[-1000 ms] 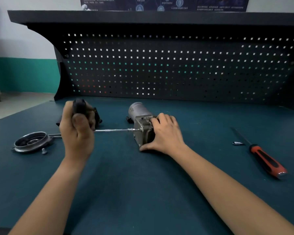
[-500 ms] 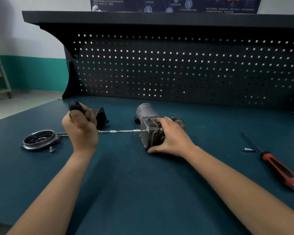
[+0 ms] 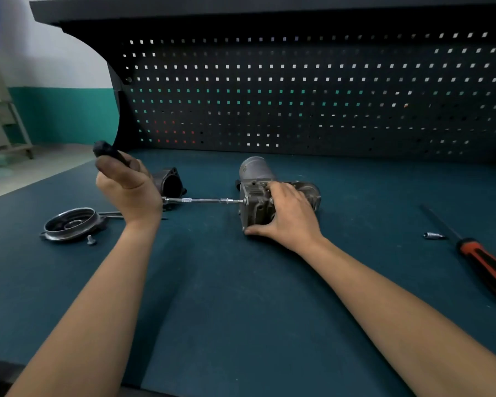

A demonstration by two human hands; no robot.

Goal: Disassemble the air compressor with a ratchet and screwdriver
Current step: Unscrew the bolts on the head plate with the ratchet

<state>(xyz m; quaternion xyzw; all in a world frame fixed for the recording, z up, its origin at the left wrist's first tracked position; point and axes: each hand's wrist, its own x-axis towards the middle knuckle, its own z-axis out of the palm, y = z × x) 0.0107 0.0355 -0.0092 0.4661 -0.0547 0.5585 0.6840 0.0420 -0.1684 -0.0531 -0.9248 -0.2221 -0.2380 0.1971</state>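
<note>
Ratchet (image 3: 110, 153) swung left, L hand (image 3: 129, 190) gripping it, R hand (image 3: 289, 216) clasping compressor (image 3: 254, 196)

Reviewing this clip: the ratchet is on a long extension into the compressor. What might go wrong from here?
1. The left hand works the ratchet handle far from the compressor, so the thin extension bar may tilt and slip off.
2. Only the right hand steadies the compressor. No clamp shows, so it may twist or slide.
3. The loose screw beside the round cover could get knocked away.
</note>
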